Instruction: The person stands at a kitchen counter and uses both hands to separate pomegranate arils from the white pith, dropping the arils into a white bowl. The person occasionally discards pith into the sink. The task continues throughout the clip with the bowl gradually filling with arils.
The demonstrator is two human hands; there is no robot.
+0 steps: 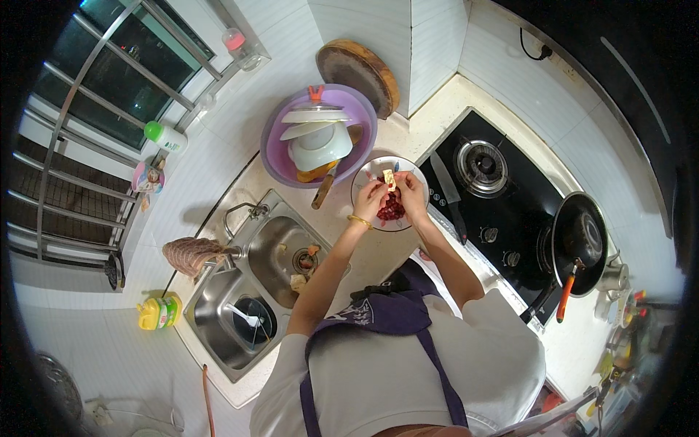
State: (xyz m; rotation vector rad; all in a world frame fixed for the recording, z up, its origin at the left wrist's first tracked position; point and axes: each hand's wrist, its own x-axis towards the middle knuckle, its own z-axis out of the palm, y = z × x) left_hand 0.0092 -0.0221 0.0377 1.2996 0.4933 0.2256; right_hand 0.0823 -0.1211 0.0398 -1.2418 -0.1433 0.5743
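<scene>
My left hand, with a gold-coloured bangle at the wrist, pinches a pale yellow piece that looks like pomegranate rind and membrane. From the other side, the fingers of my right hand grip the same piece. Both hands are over a white patterned plate. Dark red pomegranate seeds lie heaped on the plate, just below my fingers. My fingertips partly cover the piece and some of the seeds.
A kitchen knife lies on the gas stove to the right, near a wok. Behind the plate stands a purple basin of dishes, with a knife handle jutting out. Scraps lie in the double sink.
</scene>
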